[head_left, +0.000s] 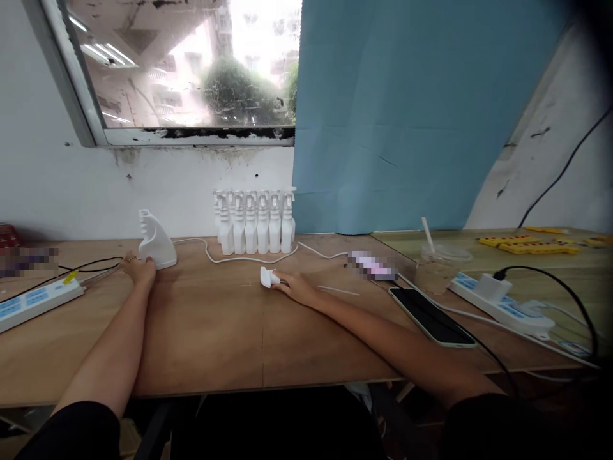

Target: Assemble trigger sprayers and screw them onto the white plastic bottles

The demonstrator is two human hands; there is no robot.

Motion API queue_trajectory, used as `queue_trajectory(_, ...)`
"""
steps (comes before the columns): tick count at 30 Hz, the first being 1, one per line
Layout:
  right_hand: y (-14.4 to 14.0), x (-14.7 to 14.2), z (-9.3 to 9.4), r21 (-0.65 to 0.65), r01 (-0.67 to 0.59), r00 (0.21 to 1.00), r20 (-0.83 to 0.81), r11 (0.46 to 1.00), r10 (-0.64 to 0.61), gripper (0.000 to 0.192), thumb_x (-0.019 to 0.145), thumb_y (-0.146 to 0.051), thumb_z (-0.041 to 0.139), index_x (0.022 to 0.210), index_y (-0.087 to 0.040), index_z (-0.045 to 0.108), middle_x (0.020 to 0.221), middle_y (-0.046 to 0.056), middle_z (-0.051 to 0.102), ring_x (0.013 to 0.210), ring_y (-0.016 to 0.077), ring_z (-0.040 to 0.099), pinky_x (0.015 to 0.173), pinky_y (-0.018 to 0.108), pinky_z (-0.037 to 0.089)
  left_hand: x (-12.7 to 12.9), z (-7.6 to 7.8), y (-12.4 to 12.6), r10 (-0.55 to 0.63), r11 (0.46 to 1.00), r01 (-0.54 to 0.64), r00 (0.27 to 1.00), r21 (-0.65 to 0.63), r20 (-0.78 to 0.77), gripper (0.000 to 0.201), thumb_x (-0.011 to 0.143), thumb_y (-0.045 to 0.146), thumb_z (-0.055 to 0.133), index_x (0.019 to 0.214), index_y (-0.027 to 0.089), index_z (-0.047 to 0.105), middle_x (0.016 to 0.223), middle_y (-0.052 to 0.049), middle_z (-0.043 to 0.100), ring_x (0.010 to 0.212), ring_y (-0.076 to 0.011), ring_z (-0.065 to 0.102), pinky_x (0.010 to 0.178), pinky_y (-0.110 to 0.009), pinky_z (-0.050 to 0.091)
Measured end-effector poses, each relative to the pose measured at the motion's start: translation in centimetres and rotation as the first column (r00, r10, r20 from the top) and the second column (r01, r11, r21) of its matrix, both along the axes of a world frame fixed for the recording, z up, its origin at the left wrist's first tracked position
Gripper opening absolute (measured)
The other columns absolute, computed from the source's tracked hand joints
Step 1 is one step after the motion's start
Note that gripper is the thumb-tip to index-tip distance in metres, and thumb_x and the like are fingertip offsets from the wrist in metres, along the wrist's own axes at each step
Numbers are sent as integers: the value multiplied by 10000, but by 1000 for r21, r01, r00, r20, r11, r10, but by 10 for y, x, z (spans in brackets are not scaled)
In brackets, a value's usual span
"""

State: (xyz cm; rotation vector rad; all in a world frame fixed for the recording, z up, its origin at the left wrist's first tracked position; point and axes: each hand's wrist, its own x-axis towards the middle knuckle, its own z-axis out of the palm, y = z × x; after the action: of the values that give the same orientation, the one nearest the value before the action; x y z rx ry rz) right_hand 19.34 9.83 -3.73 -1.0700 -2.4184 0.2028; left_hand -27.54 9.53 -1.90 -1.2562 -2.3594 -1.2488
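Observation:
On the left of the table, a white spray bottle [159,241] stands without its spray head, its ribbed neck bare. My left hand [138,267] is closed on the bottle's lower left side, the thumb in front; the other fingers are partly hidden. Near the middle, my right hand [297,287] pinches a white trigger spray head [268,277] just above the tabletop. A thin white tube [338,291] lies beside my right wrist; I cannot tell whether it joins the spray head.
Several white spray bottles with heads fitted [257,225] stand in rows by the wall. A white cable crosses the table [205,345]. Rightward are a black-screened phone [431,316], a lidded cup with straw [438,265] and a power strip [502,306]; another power strip [43,303] lies left.

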Motion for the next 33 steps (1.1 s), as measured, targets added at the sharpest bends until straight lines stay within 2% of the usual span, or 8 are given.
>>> queue_trajectory(3, -4, 1, 4, 19, -30, 998, 52, 999, 29, 418, 917, -432, 585, 1301, -270, 605, 1189, 83, 701, 1037, 281, 682, 837, 334, 498, 9, -1, -5, 141, 987, -142, 990, 80, 13, 585, 917, 348, 421, 1305, -46, 229, 1319, -279, 296, 1261, -362, 318, 1061, -485, 308)
queue_trajectory(6, -7, 1, 7, 24, -21, 995, 96, 999, 19, 412, 922, -450, 566, 1297, -285, 607, 1165, 79, 711, 1013, 293, 689, 815, 347, 504, 17, -3, -5, 125, 991, -124, 992, 57, -21, 512, 902, 460, 447, 1199, 44, 435, 1227, -215, 464, 1157, -337, 453, 965, -453, 400)
queue_trajectory(9, -8, 1, 8, 23, -46, 995, 85, 999, 44, 403, 927, -435, 561, 1300, -288, 606, 1193, 71, 700, 1034, 285, 684, 831, 345, 506, 20, -7, 1, -4, 994, -10, 991, -108, -131, 362, 851, 447, 500, 946, 112, 598, 1054, -182, 590, 1054, -350, 537, 924, -466, 420)
queue_trajectory(11, -9, 0, 9, 32, -69, 996, 64, 997, 67, 409, 931, -417, 559, 1317, -287, 593, 1235, 65, 680, 1068, 279, 672, 858, 343, 501, 20, -10, 5, -77, 965, 12, 968, -263, -240, 367, 816, 458, 512, 890, 119, 633, 1081, -212, 593, 1099, -402, 518, 944, -520, 398)
queue_trajectory(14, -11, 0, 10, 20, -54, 996, 74, 998, 53, 420, 933, -417, 554, 1333, -291, 581, 1226, 60, 685, 1053, 283, 677, 861, 353, 501, 18, -14, 11, -103, 926, -24, 944, -376, -314, 457, 802, 507, 472, 939, 111, 656, 1151, -246, 569, 1150, -452, 479, 935, -573, 386)
queue_trajectory(20, -12, 1, 11, 5, -51, 995, 83, 999, 51, 408, 940, -406, 544, 1329, -289, 583, 1238, 53, 679, 1070, 272, 670, 864, 342, 495, 14, -16, 13, -88, 923, -31, 954, -385, -288, 553, 784, 532, 449, 1023, 78, 654, 1176, -276, 565, 1154, -467, 474, 920, -573, 400)
queue_trajectory(25, -13, 1, 12, -3, -54, 995, 82, 999, 54, 409, 944, -404, 535, 1334, -287, 576, 1233, 50, 682, 1050, 263, 674, 852, 327, 487, 10, -17, 18, -76, 909, -31, 968, -415, -239, 665, 782, 555, 457, 1171, 33, 592, 1265, -300, 534, 1216, -484, 430, 961, -614, 362)
queue_trajectory(33, -15, -1, 15, 1, -6, 992, 125, 1000, 5, 451, 932, -442, 538, 1357, -294, 558, 1125, 68, 723, 967, 268, 686, 793, 320, 477, 3, -20, 25, -98, 894, 10, 980, -449, -173, 645, 766, 529, 473, 1166, 36, 584, 1283, -312, 537, 1265, -506, 382, 999, -638, 301)
